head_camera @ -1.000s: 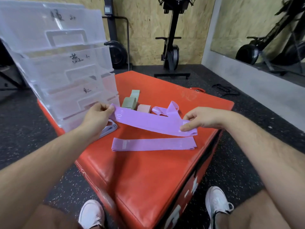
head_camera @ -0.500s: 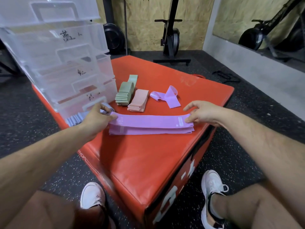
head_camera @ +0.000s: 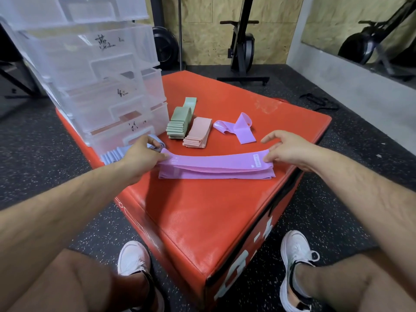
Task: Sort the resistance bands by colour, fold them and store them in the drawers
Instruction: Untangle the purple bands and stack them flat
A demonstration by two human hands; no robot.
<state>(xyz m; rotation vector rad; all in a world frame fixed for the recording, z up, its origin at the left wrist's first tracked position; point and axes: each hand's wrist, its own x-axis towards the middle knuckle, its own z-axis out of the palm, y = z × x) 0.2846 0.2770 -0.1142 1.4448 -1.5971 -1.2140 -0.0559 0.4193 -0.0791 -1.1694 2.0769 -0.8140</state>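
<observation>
Near front edge of red box (head_camera: 202, 221), left hand (head_camera: 139, 158), right hand (head_camera: 290, 152) pinch purple band (head_camera: 213, 163) ends.

Red plyo box (head_camera: 202, 210) under clear drawer unit (head_camera: 108, 86), green stack (head_camera: 179, 124), pink stack (head_camera: 198, 132), purple pile (head_camera: 213, 170).

Chipboard walls (head_camera: 202, 41) rise behind a speckled black rubber floor (head_camera: 33, 143); a black exercise machine (head_camera: 243, 46) stands beside a grey ledge (head_camera: 337, 70).
</observation>
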